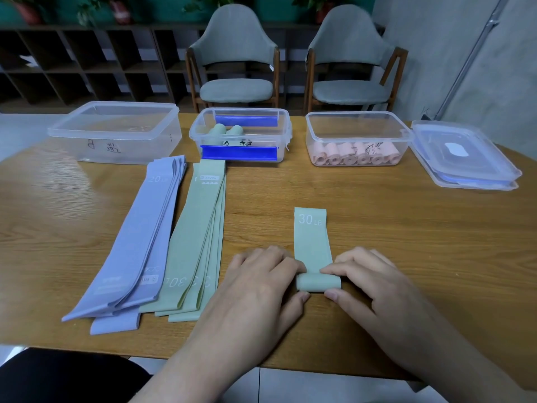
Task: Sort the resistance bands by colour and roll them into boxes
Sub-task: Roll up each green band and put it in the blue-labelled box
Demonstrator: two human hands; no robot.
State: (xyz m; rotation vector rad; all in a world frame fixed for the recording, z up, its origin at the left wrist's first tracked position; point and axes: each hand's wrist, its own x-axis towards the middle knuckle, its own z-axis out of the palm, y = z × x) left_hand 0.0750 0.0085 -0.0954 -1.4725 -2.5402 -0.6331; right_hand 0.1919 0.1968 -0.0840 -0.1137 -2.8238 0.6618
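A green band (312,239) marked 30 LB lies on the table, its near end wound into a small roll (318,282). My left hand (258,283) pinches the roll's left end and my right hand (369,283) pinches its right end. To the left lie a pile of flat green bands (200,237) and a pile of flat purple bands (142,242). At the back stand three clear boxes: an empty one (116,132) on the left, a middle one (241,135) with blue clips holding two green rolls (226,130), and a right one (357,138) with several pink rolls (354,157).
Stacked clear lids (462,155) lie at the far right of the wooden table (406,228). Two grey chairs (235,53) stand behind the table, with dark shelving at the back left. The table's near edge runs just below my wrists.
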